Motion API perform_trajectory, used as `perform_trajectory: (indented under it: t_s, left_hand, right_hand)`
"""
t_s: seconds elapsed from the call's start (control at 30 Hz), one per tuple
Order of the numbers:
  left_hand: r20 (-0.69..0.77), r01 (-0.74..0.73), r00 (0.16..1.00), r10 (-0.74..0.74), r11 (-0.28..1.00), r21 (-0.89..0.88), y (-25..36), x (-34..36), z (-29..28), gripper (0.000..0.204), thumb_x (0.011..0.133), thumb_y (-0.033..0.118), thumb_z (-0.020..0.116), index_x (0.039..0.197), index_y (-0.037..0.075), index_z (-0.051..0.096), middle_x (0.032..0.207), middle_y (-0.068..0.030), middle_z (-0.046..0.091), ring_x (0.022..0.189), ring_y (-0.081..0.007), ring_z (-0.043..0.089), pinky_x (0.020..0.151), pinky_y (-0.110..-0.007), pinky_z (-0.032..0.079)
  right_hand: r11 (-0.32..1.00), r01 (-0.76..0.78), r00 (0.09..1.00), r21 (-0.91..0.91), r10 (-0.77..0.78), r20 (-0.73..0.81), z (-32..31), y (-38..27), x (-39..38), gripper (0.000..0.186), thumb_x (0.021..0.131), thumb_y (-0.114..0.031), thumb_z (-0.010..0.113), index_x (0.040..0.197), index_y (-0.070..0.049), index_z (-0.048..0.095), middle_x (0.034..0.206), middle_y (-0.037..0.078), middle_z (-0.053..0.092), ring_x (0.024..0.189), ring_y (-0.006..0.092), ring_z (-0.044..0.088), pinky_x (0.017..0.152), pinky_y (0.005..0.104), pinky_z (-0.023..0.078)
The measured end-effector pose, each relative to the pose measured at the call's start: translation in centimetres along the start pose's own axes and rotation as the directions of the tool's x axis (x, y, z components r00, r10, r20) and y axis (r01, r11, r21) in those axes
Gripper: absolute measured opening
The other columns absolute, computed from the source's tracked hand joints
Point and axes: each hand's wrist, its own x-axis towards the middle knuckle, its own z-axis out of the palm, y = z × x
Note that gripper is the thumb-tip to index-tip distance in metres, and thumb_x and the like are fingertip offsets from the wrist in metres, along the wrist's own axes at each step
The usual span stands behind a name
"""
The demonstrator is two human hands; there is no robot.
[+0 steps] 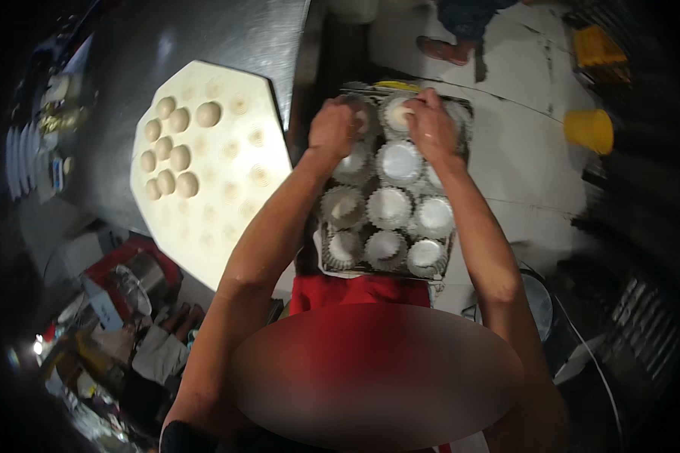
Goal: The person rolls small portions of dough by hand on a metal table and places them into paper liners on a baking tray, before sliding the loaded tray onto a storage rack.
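Observation:
Both my hands reach to the far end of a dark tray (361, 273) lined with rows of white fluted paper cups (390, 207). My left hand (334, 130) is at the far left cup, fingers curled against a pale round piece that looks like a dough ball (362, 119), mostly hidden by the fingers. In the far middle cup sits another dough ball (401, 116), and my right hand (433, 130) closes its fingers on that ball's right side. The nearer cups hold no dough. Several smooth dough balls (180, 158) rest on a white many-sided board (204, 234) to the left.
The board lies on a dark metal table (227, 30), with round marks on its surface. A person's sandalled foot (444, 50) stands on the tiled floor beyond the tray. A yellow bucket (588, 131) is at the right, and a red machine (128, 275) at the lower left.

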Motion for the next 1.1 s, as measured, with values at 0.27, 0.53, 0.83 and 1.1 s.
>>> perform_trajectory:
  t_s: [0.27, 0.53, 0.83, 1.1]
  left_hand:
    - [-0.480, -0.090, 0.876, -0.047, 0.962, -0.258, -0.2, -5.4, -13.6, 0.027, 0.092, 0.003, 0.074, 0.117, 0.014, 0.074, 0.106, -0.0071, 0.074, 0.094, -0.0232, 0.074, 0.082, -0.039, 0.058]
    - [-0.346, -0.157, 0.912, 0.220, 0.967, 0.202, -18.6, -9.2, -22.8, 0.035, 0.091, 0.002, 0.065, 0.125, 0.001, 0.073, 0.123, -0.0248, 0.069, 0.108, -0.0458, 0.063, 0.102, -0.052, 0.046]
    - [-0.089, 0.125, 0.969, -0.230, 0.770, -0.626, -8.9, -11.8, -22.1, 0.023, 0.098, 0.007, 0.070, 0.119, -0.001, 0.067, 0.104, -0.0191, 0.074, 0.086, -0.0359, 0.073, 0.079, -0.042, 0.057]
    - [0.181, -0.120, 0.965, 0.191, 0.931, -0.344, 3.8, -7.9, -4.3, 0.016, 0.097, 0.011, 0.070, 0.109, 0.000, 0.070, 0.101, -0.0236, 0.076, 0.096, -0.0380, 0.076, 0.086, -0.047, 0.059]
  right_hand:
    - [0.908, 0.032, 0.987, 0.417, 0.036, -0.155, -2.6, -12.4, 1.6, 0.016, 0.098, -0.017, 0.072, 0.113, -0.012, 0.074, 0.105, 0.011, 0.074, 0.094, 0.0341, 0.072, 0.082, 0.0443, 0.057]
    - [0.945, 0.099, 0.982, 0.311, -0.143, 0.125, 5.8, -31.0, 8.4, 0.045, 0.100, -0.018, 0.068, 0.140, -0.001, 0.058, 0.144, 0.024, 0.056, 0.128, 0.0439, 0.061, 0.109, 0.0522, 0.049]
    - [0.740, -0.288, 0.953, 0.608, 0.286, 0.103, -1.9, -22.0, -0.4, 0.036, 0.091, -0.014, 0.082, 0.122, -0.008, 0.064, 0.118, 0.014, 0.071, 0.104, 0.0344, 0.072, 0.088, 0.0446, 0.058]
    - [0.841, -0.516, 0.847, 0.162, 0.473, 0.242, -1.8, -3.2, -9.2, 0.032, 0.092, -0.013, 0.080, 0.119, -0.010, 0.065, 0.107, 0.011, 0.072, 0.100, 0.0329, 0.070, 0.086, 0.0454, 0.057]
